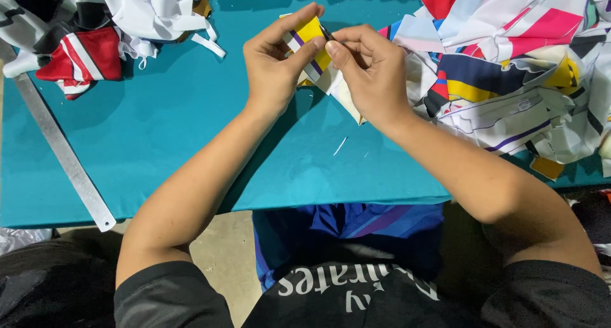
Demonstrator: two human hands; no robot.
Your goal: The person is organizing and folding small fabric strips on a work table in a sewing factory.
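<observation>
Nearest the lens, a dark printed shirt (356, 296) and a fold of blue striped cloth (356, 229) on the lap fill the lower edge, with both forearms reaching up and away over a teal-covered table (191, 131).

Left hand (275, 67): fingers curled, thumb and forefinger pinching a small yellow fabric piece with purple and white stripes (310, 36). That piece is raised off the table between the two hands, just above their knuckles, its long axis slanting from upper left to lower right, its pale tail hanging down toward the right wrist.

Right hand (369, 70): fingertips pressed together on a thin dark tool (326, 33), too small to identify, whose tip meets the fabric's upper right edge. The fabric therefore lies to the left of the right fingertips and directly under the left ones — both hands are in contact, the left carrying most of it.

Surroundings: a heap of multicoloured fabric pieces (515, 61) at right, touching the right hand's far side; a red, black and white pile (83, 41) at upper left, well apart; a metal ruler (63, 153) lying diagonally along the left edge; loose thread bits (340, 145) near the table's front.
</observation>
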